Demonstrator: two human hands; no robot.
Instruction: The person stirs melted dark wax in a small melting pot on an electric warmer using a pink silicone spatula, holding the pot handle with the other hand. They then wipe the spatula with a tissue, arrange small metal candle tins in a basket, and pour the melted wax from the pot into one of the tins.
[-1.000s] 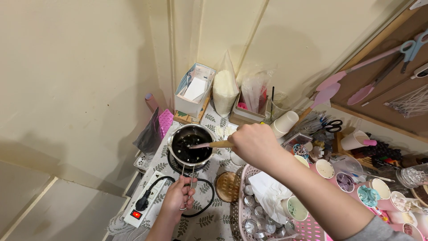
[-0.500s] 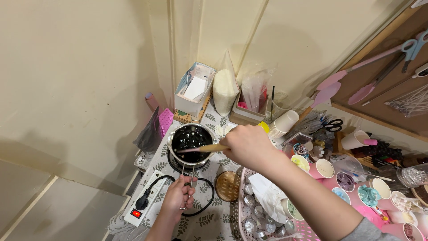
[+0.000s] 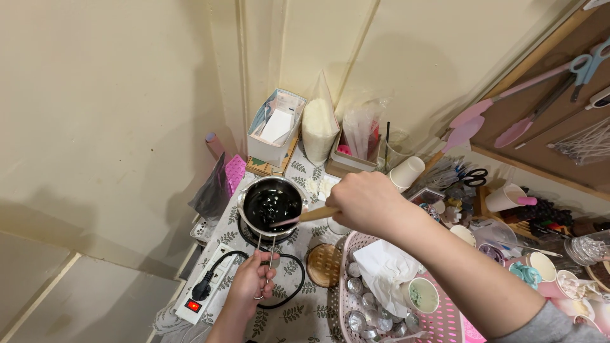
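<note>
Black, glossy liquid fills the small metal pot (image 3: 272, 204), which is set on a round burner near the back left corner of the table (image 3: 298, 314), close to the cream wall. The pot's thin wire handle (image 3: 270, 254) runs toward the near edge and is gripped by the left hand (image 3: 253, 279), fingers closed round its loop. A wooden stick (image 3: 309, 216) is held in the right hand (image 3: 367, 202), fist closed on its upper end, and its tip is dipped into the dark liquid at the pot's right side. A white power strip (image 3: 202, 292) with a lit red switch is seen at the left edge of the table, a black cable curving from it under the pot. Just right of the left hand a round woven coaster (image 3: 324, 265) lies flat. A pink basket (image 3: 438, 321) with crumpled white paper and small foil cups stands along the near edge beneath the right forearm. Along the back edge a box of papers (image 3: 274, 127) and a white bag (image 3: 319, 124) are placed against the wall.
</note>
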